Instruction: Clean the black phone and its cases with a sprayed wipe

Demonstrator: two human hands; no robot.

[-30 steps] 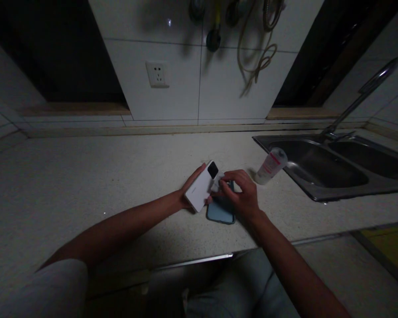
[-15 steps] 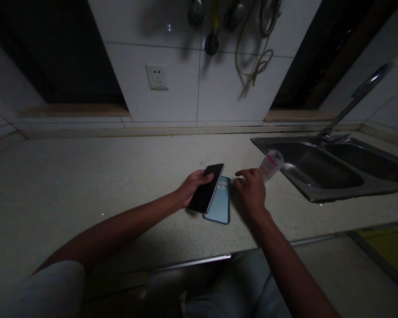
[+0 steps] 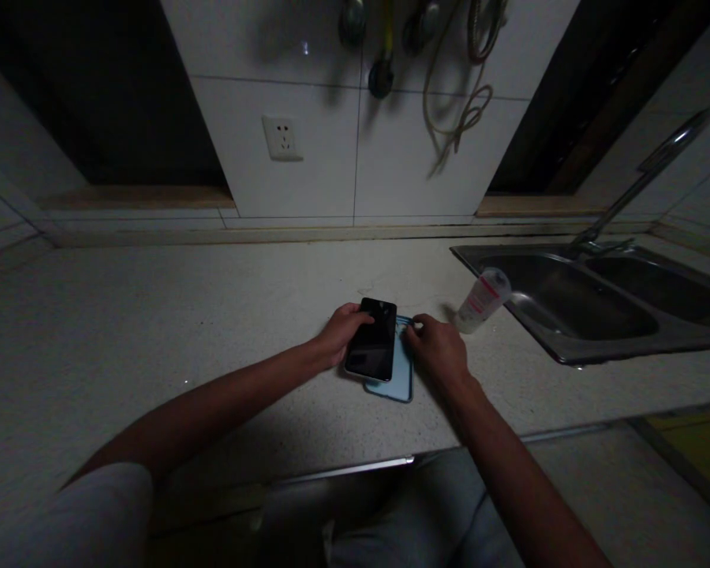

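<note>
My left hand (image 3: 338,335) is closed round the left side of a smartphone (image 3: 371,343), thumb on its dark screen. The phone is held just over a light blue phone case (image 3: 401,377) that lies on the counter, covering the case's left part. At the case's upper right edge is my right hand (image 3: 441,347), its thumb and forefinger pinched on the rim near the camera cutouts. A clear plastic cup (image 3: 483,300) with pink print stands beyond my right hand, apart from it.
The pale speckled counter (image 3: 213,308) runs along a tiled wall. A steel double sink (image 3: 553,339) with a tall faucet (image 3: 639,177) is at the right. A wall socket (image 3: 282,139), pipe fittings (image 3: 381,77) and a hanging cord (image 3: 470,118) are on the wall.
The phone has turned flatter and more upright in my left hand, over the case. My right hand has moved left and closed onto the case's edge, uncovering more of the cup.
</note>
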